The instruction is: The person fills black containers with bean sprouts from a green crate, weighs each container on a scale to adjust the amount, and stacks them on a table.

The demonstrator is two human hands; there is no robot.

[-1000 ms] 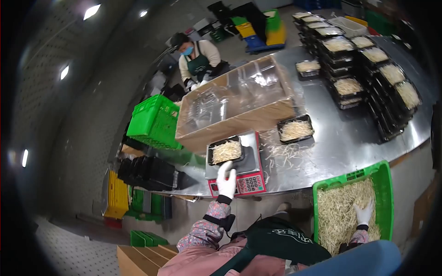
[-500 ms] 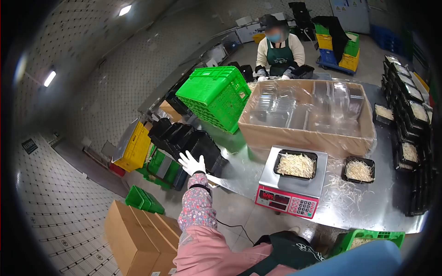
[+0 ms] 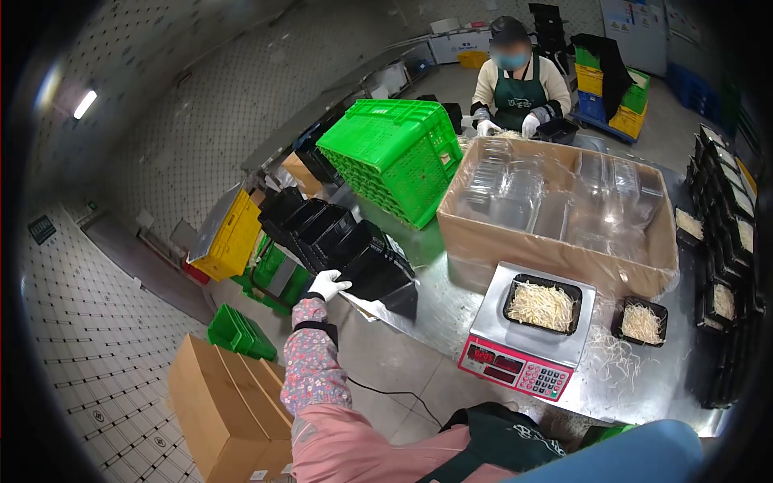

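Observation:
My left hand (image 3: 328, 285), in a white glove, is at the near end of a row of nested black plastic trays (image 3: 374, 262). Its fingers are drawn together against the rim of the nearest tray, partly hidden at the tips. My right hand is out of view. On a scale (image 3: 515, 374) with a red front and lit digits stands a black tray of bean sprouts (image 3: 543, 305). A second filled tray (image 3: 642, 322) sits to the right of the scale, with loose sprouts (image 3: 613, 358) scattered on the metal table beside it.
A cardboard box (image 3: 555, 253) of clear plastic lids stands behind the scale, beside tilted green crates (image 3: 394, 161). Filled black trays (image 3: 721, 233) are stacked at the right. Across the table a person (image 3: 519, 88) works in white gloves. Cartons (image 3: 225, 402) stand at lower left.
My left hand has gone from spread fingers over the black trays to fingers drawn together at the nearest tray's rim. The view has shifted, and the co-worker's hands show more clearly.

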